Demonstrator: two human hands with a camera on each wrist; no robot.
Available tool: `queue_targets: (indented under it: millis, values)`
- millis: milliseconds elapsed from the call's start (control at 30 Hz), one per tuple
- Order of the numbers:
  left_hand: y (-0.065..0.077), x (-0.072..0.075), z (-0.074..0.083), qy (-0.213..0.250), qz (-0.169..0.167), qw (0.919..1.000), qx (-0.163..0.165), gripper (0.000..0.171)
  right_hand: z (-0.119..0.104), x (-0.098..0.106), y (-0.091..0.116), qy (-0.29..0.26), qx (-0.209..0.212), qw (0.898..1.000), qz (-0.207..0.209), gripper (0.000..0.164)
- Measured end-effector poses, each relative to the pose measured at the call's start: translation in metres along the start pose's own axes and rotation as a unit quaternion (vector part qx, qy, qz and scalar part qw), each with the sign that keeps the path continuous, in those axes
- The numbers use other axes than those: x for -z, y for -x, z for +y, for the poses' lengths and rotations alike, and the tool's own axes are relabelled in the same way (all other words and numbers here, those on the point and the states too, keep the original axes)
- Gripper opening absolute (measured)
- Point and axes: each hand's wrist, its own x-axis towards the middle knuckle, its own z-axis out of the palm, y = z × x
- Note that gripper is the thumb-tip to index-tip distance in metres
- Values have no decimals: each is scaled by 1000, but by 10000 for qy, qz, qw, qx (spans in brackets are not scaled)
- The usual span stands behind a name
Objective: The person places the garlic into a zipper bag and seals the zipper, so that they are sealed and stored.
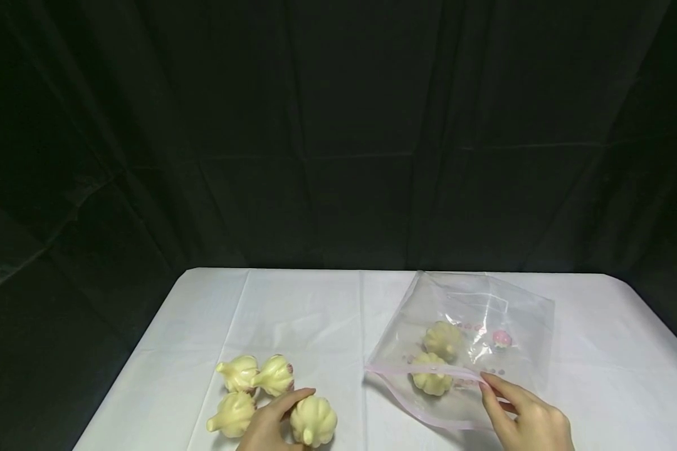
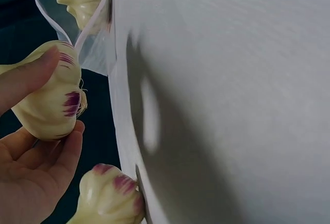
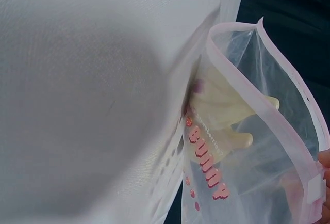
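My left hand (image 1: 271, 423) grips a pale yellow garlic bulb (image 1: 314, 419) between thumb and fingers. In the left wrist view that bulb (image 2: 51, 97) shows purple streaks and hangs just off the white cloth. With thumb and forefinger, my right hand (image 1: 527, 416) pinches the pink zip edge of a clear zip bag (image 1: 521, 307), whose mouth gapes toward me. Inside the bag lie two garlic bulbs (image 1: 442, 340). In the right wrist view, red lettering marks the bag (image 3: 247, 177), and the fingertips (image 3: 325, 159) appear at its slider end.
Three more garlic bulbs (image 1: 232, 413) sit clustered on the table left of my left hand. White cloth (image 1: 316, 313) covers the table. A black curtain (image 1: 338, 207) hangs behind its far edge.
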Motion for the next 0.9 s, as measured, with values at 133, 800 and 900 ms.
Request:
queue_targets:
  millis: [133, 800, 900]
  values:
    - [-3, -1, 6, 9, -86, 9999, 80, 70, 0, 0, 0, -1, 32, 10000, 35, 12]
    - [-22, -17, 13, 171, -407, 9988, -206, 70, 0, 1, 0, 30, 30, 10000, 40, 12]
    - [-25, -21, 17, 166, -477, 9987, -29, 70, 0, 1, 0, 20, -1, 10000, 25, 12]
